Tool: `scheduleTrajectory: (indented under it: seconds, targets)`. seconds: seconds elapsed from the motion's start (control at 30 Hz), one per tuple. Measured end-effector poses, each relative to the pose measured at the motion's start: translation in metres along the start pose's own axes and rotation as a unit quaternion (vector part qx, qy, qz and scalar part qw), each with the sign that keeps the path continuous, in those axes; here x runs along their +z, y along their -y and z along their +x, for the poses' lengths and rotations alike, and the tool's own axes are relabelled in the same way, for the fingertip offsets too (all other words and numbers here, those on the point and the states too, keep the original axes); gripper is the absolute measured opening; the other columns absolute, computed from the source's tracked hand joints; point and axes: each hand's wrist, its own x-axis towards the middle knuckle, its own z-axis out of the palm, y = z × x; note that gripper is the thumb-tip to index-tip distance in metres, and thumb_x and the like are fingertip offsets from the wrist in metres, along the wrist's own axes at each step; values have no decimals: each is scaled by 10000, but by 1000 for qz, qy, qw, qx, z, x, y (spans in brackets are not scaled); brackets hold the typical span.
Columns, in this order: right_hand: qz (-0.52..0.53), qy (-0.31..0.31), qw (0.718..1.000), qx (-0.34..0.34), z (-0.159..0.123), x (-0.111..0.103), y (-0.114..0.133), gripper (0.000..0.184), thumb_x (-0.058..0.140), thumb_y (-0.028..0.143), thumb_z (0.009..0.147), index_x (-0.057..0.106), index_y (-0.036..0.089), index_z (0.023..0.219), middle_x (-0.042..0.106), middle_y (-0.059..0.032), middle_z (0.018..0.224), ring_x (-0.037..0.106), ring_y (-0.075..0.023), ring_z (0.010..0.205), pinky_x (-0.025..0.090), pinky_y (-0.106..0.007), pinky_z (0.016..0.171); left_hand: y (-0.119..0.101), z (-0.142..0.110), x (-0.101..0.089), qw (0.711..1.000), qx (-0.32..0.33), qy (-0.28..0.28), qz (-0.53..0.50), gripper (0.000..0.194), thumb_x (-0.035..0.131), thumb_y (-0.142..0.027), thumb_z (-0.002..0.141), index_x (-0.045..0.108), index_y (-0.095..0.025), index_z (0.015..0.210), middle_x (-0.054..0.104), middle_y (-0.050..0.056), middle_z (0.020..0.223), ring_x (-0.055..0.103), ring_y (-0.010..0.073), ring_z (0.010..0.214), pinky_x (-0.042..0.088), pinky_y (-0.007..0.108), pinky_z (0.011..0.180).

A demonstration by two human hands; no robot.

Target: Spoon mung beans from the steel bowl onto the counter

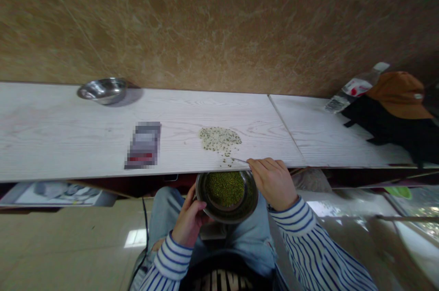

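My left hand (190, 220) grips the rim of a steel bowl (252, 202) of green beans (224, 188), held over my lap just below the table's near edge. My right hand (273, 181) rests at the table's edge beside the bowl. Its fingers are pinched on thin metal tweezers (240, 160), whose tip points left toward a small pile of pale grains (219, 139) on the white wooden table (68, 140).
An empty steel bowl (103, 90) stands at the back left by the brown tiled wall. A blurred dark packet (144, 145) lies mid-table. At the right are a plastic bottle (353, 87), an orange cap (399, 93) and a black bag (387, 131).
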Motion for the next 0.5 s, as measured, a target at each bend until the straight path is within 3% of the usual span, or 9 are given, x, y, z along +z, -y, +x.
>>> scheduleTrajectory:
  seconds: [0.5]
  targets:
    - [1, -10, 1000, 5, -11, -2, -4, 181, 503, 205, 912, 637, 187, 1034, 699, -27, 871, 589, -168, 821, 305, -310, 733, 1, 0, 3, 1000, -6, 5, -7, 704, 628, -126, 611, 474, -273, 1282, 644, -3, 888, 587, 133, 644, 525, 265, 502]
